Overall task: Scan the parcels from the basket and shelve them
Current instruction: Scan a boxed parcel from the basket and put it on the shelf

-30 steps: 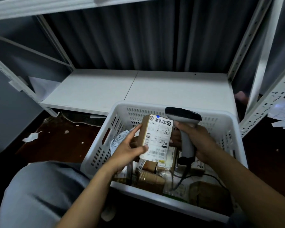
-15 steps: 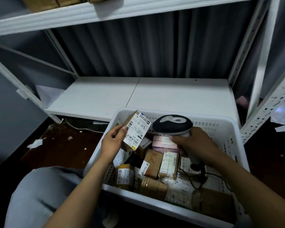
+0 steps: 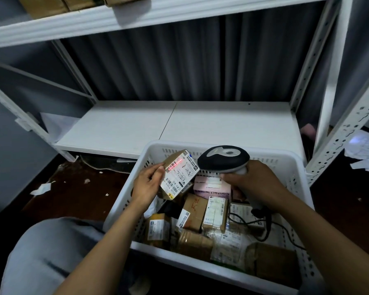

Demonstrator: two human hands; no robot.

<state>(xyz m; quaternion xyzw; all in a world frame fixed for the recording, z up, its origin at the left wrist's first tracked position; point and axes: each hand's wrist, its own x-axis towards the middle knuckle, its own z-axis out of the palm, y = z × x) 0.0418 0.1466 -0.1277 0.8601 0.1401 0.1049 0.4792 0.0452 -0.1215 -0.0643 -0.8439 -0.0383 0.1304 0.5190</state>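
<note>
My left hand grips a small brown parcel with a white shipping label, tilted over the left part of the white perforated basket. A red scan line glows on the label's barcode. My right hand holds the dark handheld scanner, whose head points left at the parcel. The scanner's black cable trails down into the basket. Several more parcels lie in the basket, among them brown boxes and a pink contact-lens box.
A white lower shelf board lies just behind the basket. An upper shelf carries brown boxes. Perforated white uprights stand at the right. Paper scraps litter the dark floor at left; my grey-clad knee is at lower left.
The parcel has turned from upright to tilted and moved left. The scanner head swung from behind the parcel to face it, and the red scan line now shows on the label.
</note>
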